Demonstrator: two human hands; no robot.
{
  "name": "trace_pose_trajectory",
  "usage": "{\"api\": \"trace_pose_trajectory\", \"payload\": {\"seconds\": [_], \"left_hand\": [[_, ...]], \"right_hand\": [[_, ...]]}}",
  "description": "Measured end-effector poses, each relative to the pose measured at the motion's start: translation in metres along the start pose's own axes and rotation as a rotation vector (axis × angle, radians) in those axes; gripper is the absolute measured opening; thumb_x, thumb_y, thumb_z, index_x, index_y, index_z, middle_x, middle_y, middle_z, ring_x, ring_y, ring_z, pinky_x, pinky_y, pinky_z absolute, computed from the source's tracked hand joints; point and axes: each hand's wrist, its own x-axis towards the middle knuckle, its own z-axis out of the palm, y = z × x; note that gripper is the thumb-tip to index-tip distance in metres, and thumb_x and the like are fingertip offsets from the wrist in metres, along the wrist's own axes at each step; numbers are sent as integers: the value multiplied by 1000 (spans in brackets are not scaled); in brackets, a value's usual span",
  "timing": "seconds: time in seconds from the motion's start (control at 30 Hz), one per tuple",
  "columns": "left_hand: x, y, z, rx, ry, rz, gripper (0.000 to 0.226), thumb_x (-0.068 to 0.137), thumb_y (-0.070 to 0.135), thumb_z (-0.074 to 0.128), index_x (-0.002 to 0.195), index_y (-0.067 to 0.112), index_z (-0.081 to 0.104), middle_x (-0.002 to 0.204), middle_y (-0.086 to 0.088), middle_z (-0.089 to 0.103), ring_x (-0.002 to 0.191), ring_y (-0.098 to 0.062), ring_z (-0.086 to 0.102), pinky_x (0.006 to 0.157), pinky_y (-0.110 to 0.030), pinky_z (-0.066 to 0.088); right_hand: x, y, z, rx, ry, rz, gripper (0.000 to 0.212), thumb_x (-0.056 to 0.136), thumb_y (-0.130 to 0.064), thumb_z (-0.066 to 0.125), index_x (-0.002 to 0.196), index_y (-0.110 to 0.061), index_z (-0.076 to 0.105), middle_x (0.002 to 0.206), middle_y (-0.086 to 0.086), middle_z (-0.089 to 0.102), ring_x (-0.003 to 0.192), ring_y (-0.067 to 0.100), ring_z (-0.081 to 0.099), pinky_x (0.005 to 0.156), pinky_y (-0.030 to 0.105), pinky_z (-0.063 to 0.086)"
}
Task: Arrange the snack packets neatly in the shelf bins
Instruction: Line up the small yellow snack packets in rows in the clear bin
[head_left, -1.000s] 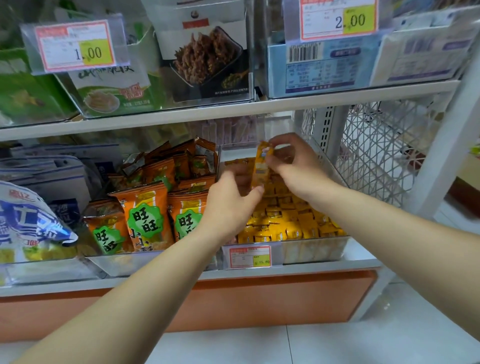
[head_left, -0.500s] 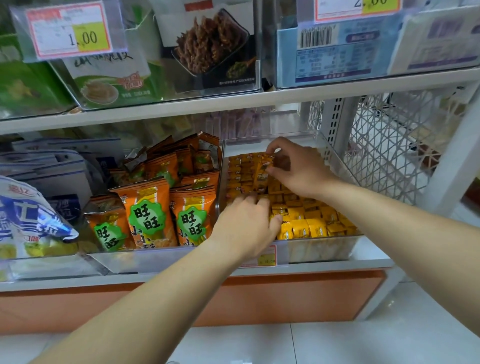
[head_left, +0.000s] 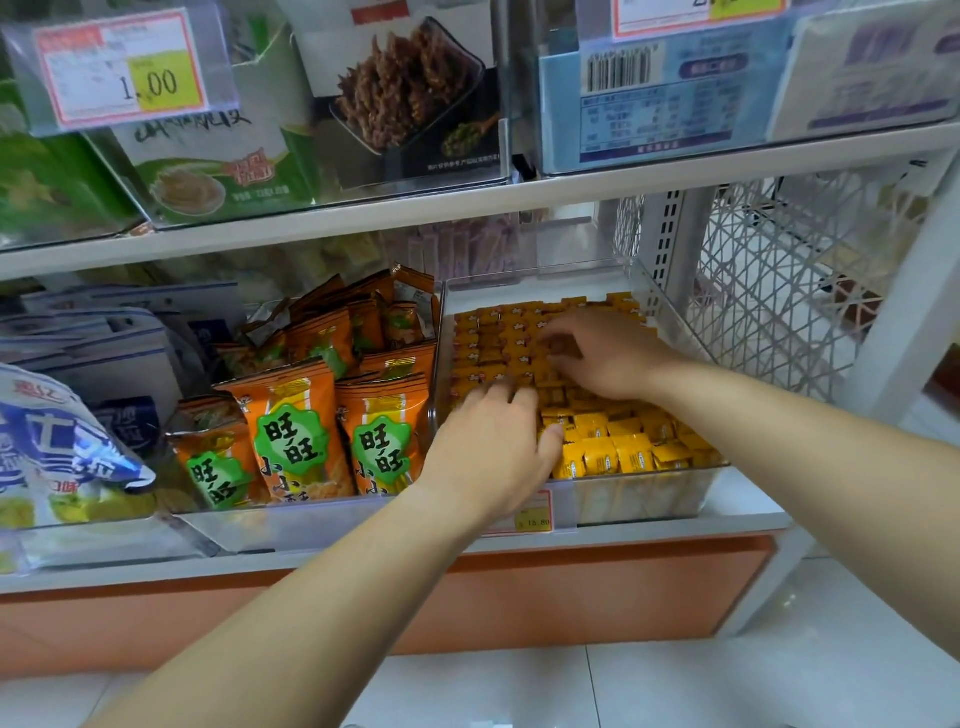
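Note:
A clear plastic bin (head_left: 670, 319) on the lower shelf holds several small packets: orange ones (head_left: 493, 332) in rows at the back, yellow ones (head_left: 623, 447) at the front. My right hand (head_left: 605, 353) lies palm down on the orange packets in the middle of the bin, fingers spread. My left hand (head_left: 493, 447) rests flat over the front left part of the bin, fingertips on the packets. Neither hand visibly lifts a packet. The neighbouring bin on the left holds upright orange snack bags (head_left: 293, 431) with green labels.
A price tag (head_left: 530, 512) hangs on the bin's front. Blue and white bags (head_left: 57, 447) fill the far left bin. The upper shelf (head_left: 467, 205) carries boxed goods close overhead. A white mesh side panel (head_left: 779, 280) closes the right. White tiled floor lies below.
My right hand has set down the orange packet it held up and now lies flat on the rows. My left hand has moved right and down onto the front of the bin.

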Motion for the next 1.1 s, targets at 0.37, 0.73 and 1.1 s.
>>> {"api": "trace_pose_trajectory", "payload": {"seconds": [0.37,0.73,1.1], "left_hand": [[9,0,5,-45,-65,21,51,99,56,33,140,30,45,145,3,48,135,-24,37,111,-45,29],[11,7,-10,-656,304,-230,26,95,36,58,118,24,62,108,9,67,104,-13,62,89,-29,48],[12,13,-21,-1252,206,-394,41,89,20,73,127,20,57,111,-2,71,102,-20,68,77,-30,53]], "right_hand": [[-8,-5,10,37,185,55,4,91,-24,68,90,-27,64,99,-6,54,96,15,51,80,31,40],[-54,-23,-30,611,538,162,18,95,-15,61,87,-30,57,100,-13,65,86,11,68,83,41,58],[-65,-32,-18,813,342,135,37,88,-26,74,122,-33,60,103,-8,69,93,19,70,84,45,59]]}}
